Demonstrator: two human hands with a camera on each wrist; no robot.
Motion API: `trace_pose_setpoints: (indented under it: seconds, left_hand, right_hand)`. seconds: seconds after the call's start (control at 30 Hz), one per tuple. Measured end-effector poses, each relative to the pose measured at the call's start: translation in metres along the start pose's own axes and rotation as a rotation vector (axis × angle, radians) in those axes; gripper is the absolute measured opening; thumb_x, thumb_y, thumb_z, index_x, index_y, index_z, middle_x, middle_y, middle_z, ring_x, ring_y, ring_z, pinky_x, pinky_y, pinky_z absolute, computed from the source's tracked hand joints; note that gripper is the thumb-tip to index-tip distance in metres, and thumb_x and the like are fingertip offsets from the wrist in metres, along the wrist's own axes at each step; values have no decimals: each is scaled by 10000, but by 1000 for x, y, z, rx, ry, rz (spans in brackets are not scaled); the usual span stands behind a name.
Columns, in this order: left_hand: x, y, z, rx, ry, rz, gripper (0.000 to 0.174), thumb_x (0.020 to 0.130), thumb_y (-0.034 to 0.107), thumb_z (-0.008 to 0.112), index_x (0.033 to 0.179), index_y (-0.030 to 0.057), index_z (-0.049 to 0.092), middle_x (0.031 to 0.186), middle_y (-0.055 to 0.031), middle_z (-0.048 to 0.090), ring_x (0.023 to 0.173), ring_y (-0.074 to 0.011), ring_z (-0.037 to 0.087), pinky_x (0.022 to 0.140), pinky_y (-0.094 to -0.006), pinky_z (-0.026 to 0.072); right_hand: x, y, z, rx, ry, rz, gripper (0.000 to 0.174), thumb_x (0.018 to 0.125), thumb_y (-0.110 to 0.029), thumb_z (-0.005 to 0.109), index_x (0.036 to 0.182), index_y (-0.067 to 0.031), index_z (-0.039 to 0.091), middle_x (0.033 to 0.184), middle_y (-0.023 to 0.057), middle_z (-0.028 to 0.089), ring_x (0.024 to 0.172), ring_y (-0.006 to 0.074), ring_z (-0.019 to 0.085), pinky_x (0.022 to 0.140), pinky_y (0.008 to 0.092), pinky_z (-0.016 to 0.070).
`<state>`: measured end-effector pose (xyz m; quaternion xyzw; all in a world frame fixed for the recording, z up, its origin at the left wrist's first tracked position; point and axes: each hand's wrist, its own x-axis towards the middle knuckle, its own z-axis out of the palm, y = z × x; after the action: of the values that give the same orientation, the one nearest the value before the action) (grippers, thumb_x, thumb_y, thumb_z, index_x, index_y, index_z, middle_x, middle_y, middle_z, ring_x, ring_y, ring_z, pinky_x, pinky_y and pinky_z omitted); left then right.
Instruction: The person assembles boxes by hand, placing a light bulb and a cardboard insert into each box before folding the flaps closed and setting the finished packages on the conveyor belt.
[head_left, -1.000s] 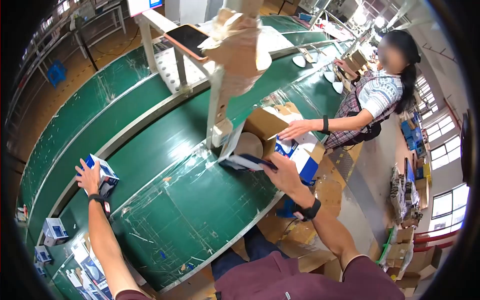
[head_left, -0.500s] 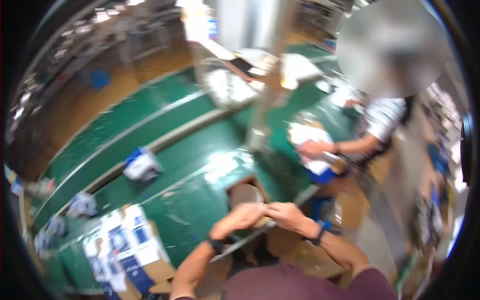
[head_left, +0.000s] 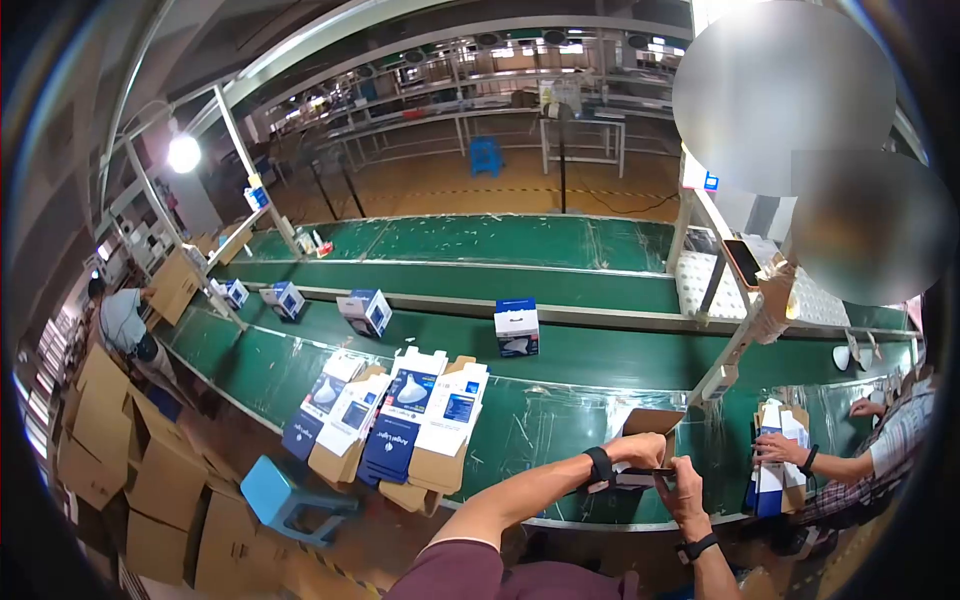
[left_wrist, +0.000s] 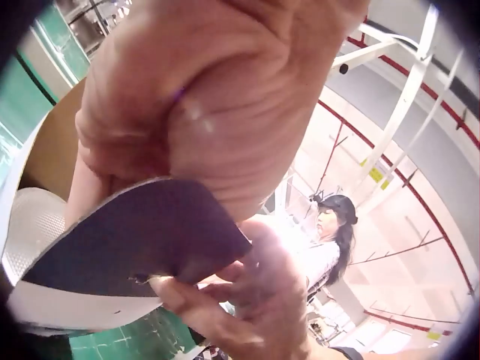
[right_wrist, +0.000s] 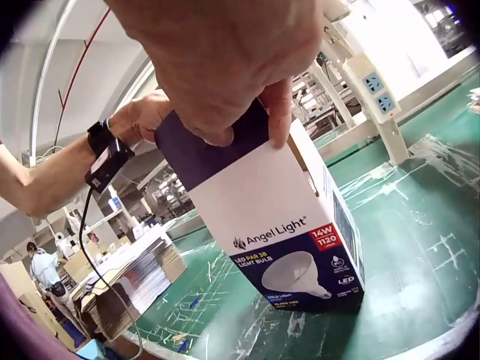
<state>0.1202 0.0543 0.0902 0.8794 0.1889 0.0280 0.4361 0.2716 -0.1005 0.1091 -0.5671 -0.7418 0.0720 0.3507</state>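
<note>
An upright light bulb box (right_wrist: 289, 240) stands on the green bench, its dark top flap (left_wrist: 142, 240) raised. In the right wrist view the right hand (right_wrist: 225, 67) pinches that flap between thumb and fingers. The left hand (head_left: 640, 452) is at the box's opening, its fingertips partly hidden. In the left wrist view the left hand (left_wrist: 195, 97) reaches over the opening, where a round textured bulb face (left_wrist: 36, 229) shows inside. The right hand (head_left: 688, 496) is at the box's near right side in the head view.
Flattened cartons (head_left: 408, 410) lie in stacks to the left. Several closed boxes (head_left: 516, 328) stand along the belt behind. A post (head_left: 740, 345) rises behind the box; another person's hand (head_left: 775, 448) rests on cartons at the right. A blue stool (head_left: 290, 500) stands below the bench.
The left hand has left a closed box on the belt and come to the opened box, where both hands now meet. The head view has swung left.
</note>
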Motion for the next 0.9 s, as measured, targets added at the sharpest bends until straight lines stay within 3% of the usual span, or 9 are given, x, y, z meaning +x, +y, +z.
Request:
trace_pose_setpoints:
  seconds: [0.13, 0.23, 0.47, 0.5, 0.53, 0.57, 0.7, 0.83, 0.9]
  left_hand:
    - [8, -5, 10, -159, 125, -324, 212, 801, 124, 634, 885, -19, 764, 735, -167, 724, 674, -315, 729, 610, -462, 544]
    - [28, -45, 36, 62, 20, -131, 161, 792, 178, 662, 851, 54, 745, 698, -121, 695, 645, -256, 663, 609, -439, 504]
    - [0, -30, 5, -297, -30, -68, 239, 775, 248, 757, 749, 19, 691, 655, -77, 630, 657, -152, 593, 615, -383, 471]
    - [19, -68, 13, -138, -47, 290, 251, 811, 224, 703, 725, 1, 623, 620, -103, 550, 612, -137, 504, 582, -399, 429]
    - [10, -57, 5, -99, -53, 250, 258, 832, 218, 670, 738, -2, 572, 617, -127, 487, 589, -143, 442, 564, -421, 395]
    - [6, -52, -3, -53, -10, 205, 151, 754, 192, 685, 772, 48, 728, 683, -138, 648, 616, -224, 599, 628, -406, 498]
    - [-9, -27, -9, -179, -123, -79, 174, 868, 207, 793, 843, 35, 784, 682, -24, 684, 672, -89, 581, 591, -339, 481]
    - [-66, 12, -75, -188, 492, -93, 221, 856, 77, 692, 1034, 64, 823, 955, -152, 795, 848, -260, 736, 802, -369, 575]
    - [-98, -34, -129, 10, 970, -28, 250, 903, 42, 658, 1116, 54, 788, 1075, -163, 752, 952, -282, 706, 880, -391, 547]
  right_hand:
    - [2, -15, -3, 38, 42, -33, 888, 681, -4, 903, 1438, -61, 443, 1228, 220, 580, 1061, 427, 644, 852, 462, 572]
    - [-7, 5, 23, -14, 128, -91, 1161, 647, -4, 917, 1599, -71, 256, 1382, 268, 499, 1223, 490, 549, 984, 533, 519]
    - [-21, 18, 49, -105, 184, -28, 1073, 707, -50, 889, 1591, -19, 283, 1403, 269, 482, 1272, 471, 531, 1020, 506, 517]
    - [-20, 15, 53, -115, 185, 22, 1002, 745, -99, 875, 1579, -20, 325, 1408, 261, 502, 1286, 458, 532, 1039, 489, 515]
    - [-10, 2, 43, -115, 154, 34, 950, 767, -117, 865, 1569, -32, 364, 1422, 227, 530, 1307, 430, 529, 1048, 487, 511]
    - [-2, -4, 39, -151, 159, 17, 877, 795, -111, 846, 1555, -53, 412, 1432, 185, 550, 1289, 403, 555, 1026, 467, 524]
    - [12, -15, 6, 47, 137, 46, 525, 911, -176, 779, 1405, -126, 608, 1240, 135, 632, 1041, 349, 673, 854, 435, 570]
    - [35, -7, 3, 97, 219, 35, 262, 948, -95, 722, 1204, -46, 699, 1092, 138, 652, 924, 364, 668, 802, 399, 550]
    - [49, 0, 9, 135, 220, 54, 232, 950, -91, 710, 1177, -48, 685, 1024, 133, 663, 918, 362, 662, 788, 415, 544]
